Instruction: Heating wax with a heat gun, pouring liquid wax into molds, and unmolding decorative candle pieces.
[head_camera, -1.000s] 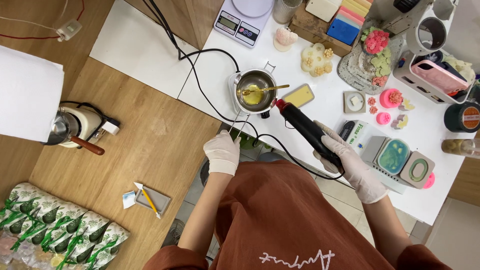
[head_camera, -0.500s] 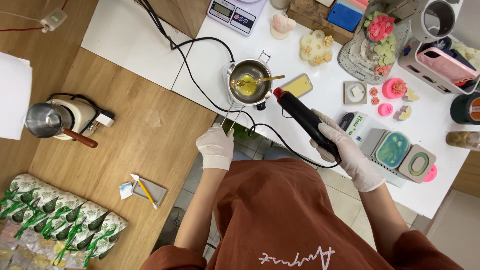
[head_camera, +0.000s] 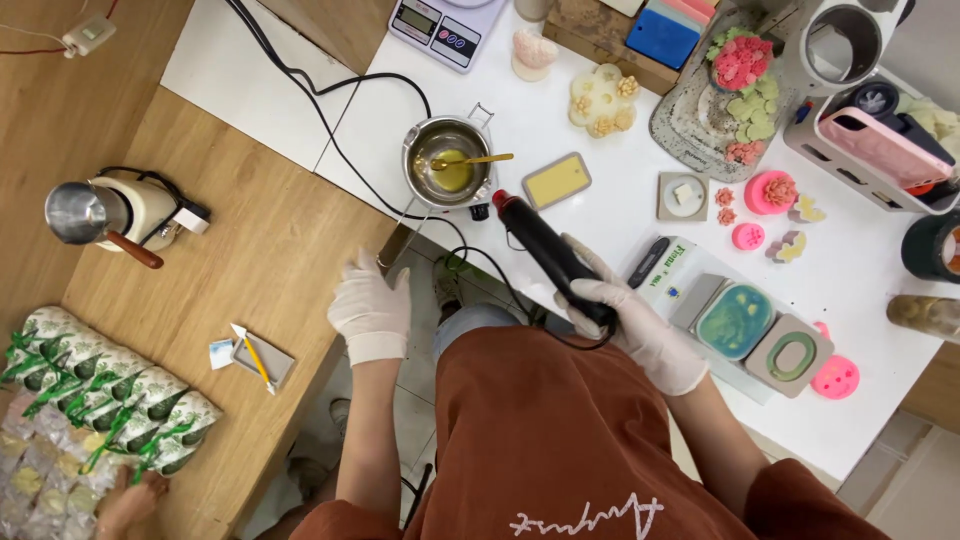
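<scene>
Got my right hand (head_camera: 630, 310) wrapped tight around the heat gun (head_camera: 548, 252), nozzle by the wax pot (head_camera: 447, 165). Left hand (head_camera: 372, 308) open, empty. Cord (head_camera: 330, 110) could snag and tip it.

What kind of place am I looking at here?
Probably a small candle or soap craft workshop: a metal pot of yellow melted liquid, a digital scale, and filled moulds on the white table.
</scene>
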